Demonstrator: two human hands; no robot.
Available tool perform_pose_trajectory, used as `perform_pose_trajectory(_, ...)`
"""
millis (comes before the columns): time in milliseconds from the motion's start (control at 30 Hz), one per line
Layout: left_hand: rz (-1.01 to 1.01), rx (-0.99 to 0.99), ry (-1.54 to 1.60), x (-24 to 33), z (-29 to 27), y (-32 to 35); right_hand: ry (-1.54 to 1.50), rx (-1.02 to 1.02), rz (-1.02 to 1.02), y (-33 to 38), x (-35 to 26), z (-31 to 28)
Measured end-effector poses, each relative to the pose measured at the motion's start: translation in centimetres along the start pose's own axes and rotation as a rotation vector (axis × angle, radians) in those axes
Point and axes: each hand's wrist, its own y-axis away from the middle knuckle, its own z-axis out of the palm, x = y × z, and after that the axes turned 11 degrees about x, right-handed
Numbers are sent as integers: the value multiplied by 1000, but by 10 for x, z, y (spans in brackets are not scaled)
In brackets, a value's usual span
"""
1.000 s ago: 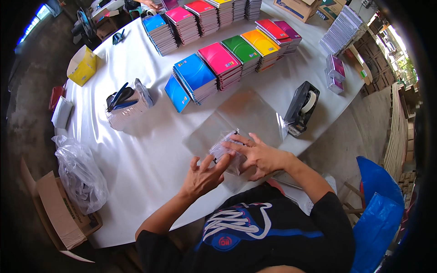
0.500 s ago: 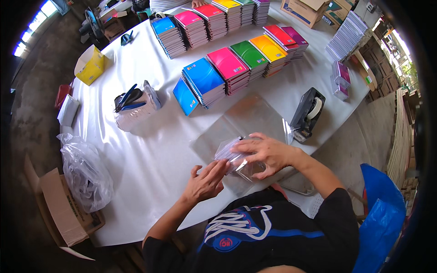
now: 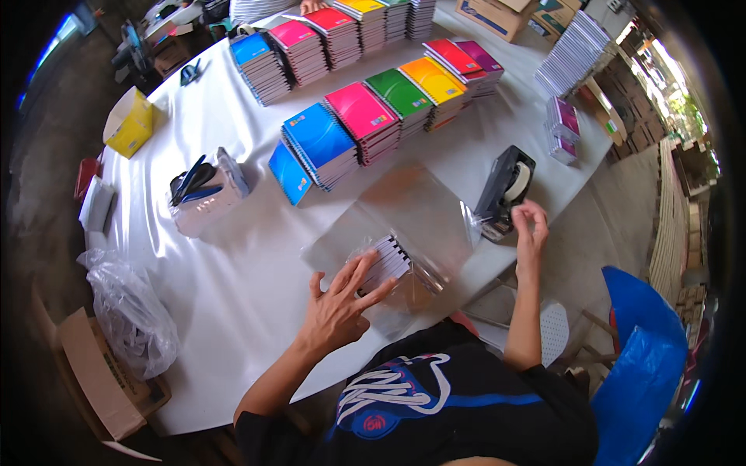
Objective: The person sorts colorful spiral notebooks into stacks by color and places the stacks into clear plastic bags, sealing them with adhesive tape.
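Observation:
A small stack of spiral-bound notebooks (image 3: 386, 266), edges and dark binding showing, lies at the table's near side on a large clear plastic sheet (image 3: 416, 203), partly wrapped in it. My left hand (image 3: 342, 304) rests on the stack, its fingers spread and pressing the plastic down. Farther right, my right hand (image 3: 531, 225) is at the near end of a black tape dispenser (image 3: 497, 193) with a pale tape roll. Thumb and fingers there are drawn together in a pinch; any tape end between them is too small to make out.
Rows of coloured spiral notebooks (image 3: 317, 144) stand beyond the sheet. A plastic-wrapped holder (image 3: 206, 206) with scissors, a yellow box (image 3: 130, 124) and a clear bag (image 3: 132, 311) are on the left. Purple notebooks (image 3: 562, 120) lie at the right edge. A person's hand (image 3: 313, 6) shows far back.
My right hand has left the wrapped stack and moved right to the tape dispenser. My left hand has shifted onto the stack with its fingers spread. The whole view has shifted slightly.

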Motion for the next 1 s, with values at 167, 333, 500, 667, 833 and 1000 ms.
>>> perform_pose_trajectory(167,-8,-43,-24,1,0,-5,-55,5,556,5,16,7)
perform_pose_trajectory(333,-15,-18,-28,-1,5,0,-398,5,605,-3,39,8)
perform_pose_trajectory(500,-25,14,-63,-5,7,5,-397,17,578,30,38,3)
perform_pose_trajectory(667,-25,25,-57,-4,10,7,626,287,-159,32,64,-1)
perform_pose_trajectory(833,8,59,-125,-4,12,9,660,128,-380,45,43,-19)
perform_pose_trajectory(1000,33,70,-154,-6,14,7,297,-420,-473,50,-62,14)
